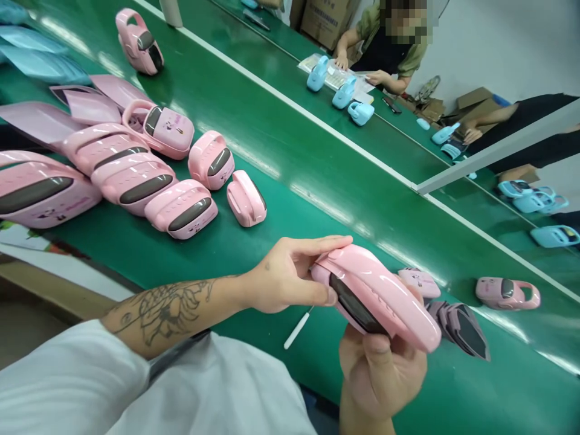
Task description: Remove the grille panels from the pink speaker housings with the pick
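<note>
Between my hands, above the green table, is a pink plastic case with a carry handle [385,290] and a dark glossy panel along its side. My left hand [290,272] grips its left end, thumb on the near side and fingers over the top. Its lower right part rests in my right hand [385,368], thumb on the near face; some fingers are hidden behind it. A thin tool with a white handle [296,331] lies on the table below. Behind the held case are a pink printed panel [420,283] and a stack of dark-lined pink panels [460,326].
Several pink handled cases [181,208] crowd the table at left, beside loose pink panels [40,121] and blue panels [45,57]. Another pink case [507,293] lies at right. Across a white rail [290,99], a co-worker [385,48] sits near blue cases [344,92].
</note>
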Tool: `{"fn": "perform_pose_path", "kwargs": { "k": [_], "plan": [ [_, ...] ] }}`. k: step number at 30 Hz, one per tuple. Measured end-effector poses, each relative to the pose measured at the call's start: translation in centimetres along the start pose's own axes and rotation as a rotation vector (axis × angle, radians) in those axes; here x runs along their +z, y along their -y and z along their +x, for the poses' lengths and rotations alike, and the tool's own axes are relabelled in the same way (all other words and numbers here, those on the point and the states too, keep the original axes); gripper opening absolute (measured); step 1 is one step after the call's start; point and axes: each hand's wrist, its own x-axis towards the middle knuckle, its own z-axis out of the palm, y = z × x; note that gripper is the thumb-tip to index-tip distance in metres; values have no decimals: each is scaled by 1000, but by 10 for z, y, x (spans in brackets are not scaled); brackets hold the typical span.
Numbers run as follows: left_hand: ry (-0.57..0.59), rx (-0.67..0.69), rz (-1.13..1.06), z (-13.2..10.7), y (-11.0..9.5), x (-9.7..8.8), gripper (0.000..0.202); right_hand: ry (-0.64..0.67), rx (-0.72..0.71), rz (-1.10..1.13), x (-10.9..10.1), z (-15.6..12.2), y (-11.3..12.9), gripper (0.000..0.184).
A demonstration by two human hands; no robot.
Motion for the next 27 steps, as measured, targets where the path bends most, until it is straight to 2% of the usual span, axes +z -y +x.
{"fn": "perform_pose_path", "kwargs": {
  "k": [4, 9, 13, 17, 19, 21, 23, 27],
  "plan": [
    [38, 11, -4, 2, 4, 2, 75, 18, -57, -10, -1, -4, 9, 67],
    [82, 11, 11, 2, 5, 3, 74, 41, -146, -89, -2, -5, 17, 61],
    [82, -50, -6, 2, 5, 0, 79, 57, -141, -192, -12, -2, 12, 81],
    [73, -24, 240, 6, 3, -13, 100, 93, -51, -210, -16, 3, 3, 93],
    [83, 57, 381, 9, 1, -21, 92, 105, 5, -139, -12, 7, 0, 94],
    [87, 121, 434, 13, 0, -26, 74, 143, 66, -43, -5, 13, -1, 96],
    [92, 102, 400, 15, 1, -28, 65, 171, 91, 34, 2, 19, 1, 94],
    [84, 68, 309, 15, 4, -24, 64, 234, 87, 104, 10, 29, 10, 86]
  ]
}}
